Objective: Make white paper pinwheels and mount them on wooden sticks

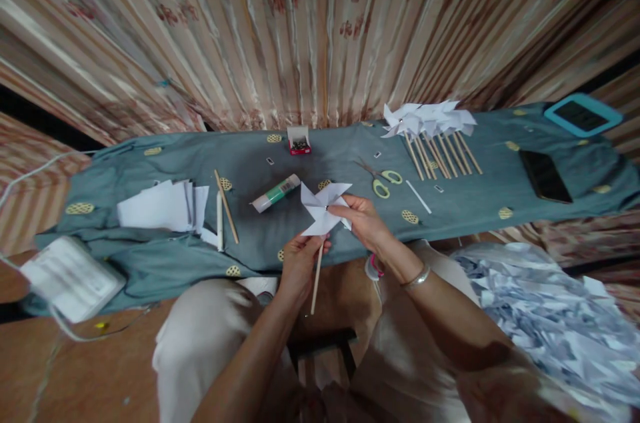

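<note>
A white paper pinwheel (320, 201) on a wooden stick is held between my two hands, over the near edge of the cloth-covered table. My left hand (301, 259) is closed around the stick just below the paper blades, and the stick's lower end points down toward my lap. With thumb and fingers, my right hand (363, 219) pinches the pinwheel at its middle, where a small dark pin head shows. Close by on the cloth lie scissors (381, 183) with yellow-green handles and a green-and-white tube (276, 193). A small red box (299, 143) of pins stands open behind them.
Finished pinwheels (430, 121) lie in a row at the back right. A phone (545, 176) and blue-framed device (583, 115) are farther right. Paper sheets (155, 205), a loose stick (227, 206) and a white box (75, 279) lie left. Folded paper (555, 316) is heaped at lower right.
</note>
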A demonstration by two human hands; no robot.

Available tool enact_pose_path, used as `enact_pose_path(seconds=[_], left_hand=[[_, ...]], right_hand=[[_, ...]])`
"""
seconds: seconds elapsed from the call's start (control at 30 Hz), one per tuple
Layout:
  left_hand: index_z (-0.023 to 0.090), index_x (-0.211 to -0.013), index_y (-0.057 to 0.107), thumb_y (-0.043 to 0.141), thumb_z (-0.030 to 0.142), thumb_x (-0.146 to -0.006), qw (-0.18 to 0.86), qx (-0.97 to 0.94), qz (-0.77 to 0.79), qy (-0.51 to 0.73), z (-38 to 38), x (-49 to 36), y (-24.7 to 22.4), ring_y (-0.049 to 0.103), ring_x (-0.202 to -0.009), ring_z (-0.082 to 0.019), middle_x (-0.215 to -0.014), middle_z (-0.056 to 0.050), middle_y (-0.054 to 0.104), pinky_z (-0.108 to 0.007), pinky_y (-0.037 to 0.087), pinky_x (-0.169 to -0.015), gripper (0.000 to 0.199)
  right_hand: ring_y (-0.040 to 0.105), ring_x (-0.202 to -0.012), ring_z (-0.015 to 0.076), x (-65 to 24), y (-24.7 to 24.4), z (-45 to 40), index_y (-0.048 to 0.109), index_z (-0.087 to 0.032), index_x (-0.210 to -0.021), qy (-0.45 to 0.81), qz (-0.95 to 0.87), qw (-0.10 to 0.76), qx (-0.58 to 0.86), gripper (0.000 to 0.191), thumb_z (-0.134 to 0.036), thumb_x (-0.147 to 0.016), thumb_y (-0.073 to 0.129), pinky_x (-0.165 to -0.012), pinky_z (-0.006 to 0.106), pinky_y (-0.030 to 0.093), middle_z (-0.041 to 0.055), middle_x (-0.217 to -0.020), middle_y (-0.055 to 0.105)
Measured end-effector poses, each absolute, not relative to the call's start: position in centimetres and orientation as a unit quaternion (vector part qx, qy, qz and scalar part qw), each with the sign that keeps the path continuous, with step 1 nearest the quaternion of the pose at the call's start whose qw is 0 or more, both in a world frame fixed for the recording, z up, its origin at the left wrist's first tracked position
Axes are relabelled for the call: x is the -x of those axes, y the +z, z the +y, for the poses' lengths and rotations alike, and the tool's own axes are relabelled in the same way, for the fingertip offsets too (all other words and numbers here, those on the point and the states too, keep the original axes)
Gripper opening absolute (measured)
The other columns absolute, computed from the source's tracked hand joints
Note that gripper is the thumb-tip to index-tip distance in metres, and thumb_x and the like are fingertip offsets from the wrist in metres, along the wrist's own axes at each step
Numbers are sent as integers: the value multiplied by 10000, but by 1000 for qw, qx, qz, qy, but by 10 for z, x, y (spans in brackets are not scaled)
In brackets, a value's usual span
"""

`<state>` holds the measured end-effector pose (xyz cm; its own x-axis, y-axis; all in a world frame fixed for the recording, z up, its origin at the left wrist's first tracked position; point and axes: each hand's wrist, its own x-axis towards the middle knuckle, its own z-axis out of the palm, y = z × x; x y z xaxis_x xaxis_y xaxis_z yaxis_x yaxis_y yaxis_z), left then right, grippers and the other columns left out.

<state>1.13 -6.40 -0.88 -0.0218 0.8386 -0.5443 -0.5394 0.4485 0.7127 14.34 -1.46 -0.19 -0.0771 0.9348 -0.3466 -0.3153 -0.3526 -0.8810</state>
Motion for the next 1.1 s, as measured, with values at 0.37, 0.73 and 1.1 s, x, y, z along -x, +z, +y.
enact_pose_path(seconds=[0.37,0.73,1.1], left_hand=[[133,-727,777,896,407,-494,697,-178,498,485,-99,-2,-18,559,-547,-84,-621,-28,690,-221,456,-604,379],[141,-697,786,905,396,-413,669,-164,516,509,-105,1,-27,574,-542,-102,-587,-20,692,-244,465,-606,400],[115,-721,778,923,344,-418,698,-123,493,504,-111,0,-27,596,-594,-92,-676,-50,716,-237,480,-660,407]], right_hand=[[584,-595,117,-142,-8,-21,718,-159,-661,701,-348,426,454,324,-354,-464,886,-646,254,428,-19,-620,711],[600,-589,110,-143,-6,-17,733,-142,-701,695,-394,355,486,355,-338,-450,890,-634,250,435,-3,-649,728],[614,-576,123,-146,-2,1,757,-139,-683,662,-468,250,529,236,-250,-502,859,-622,259,487,13,-633,731]])
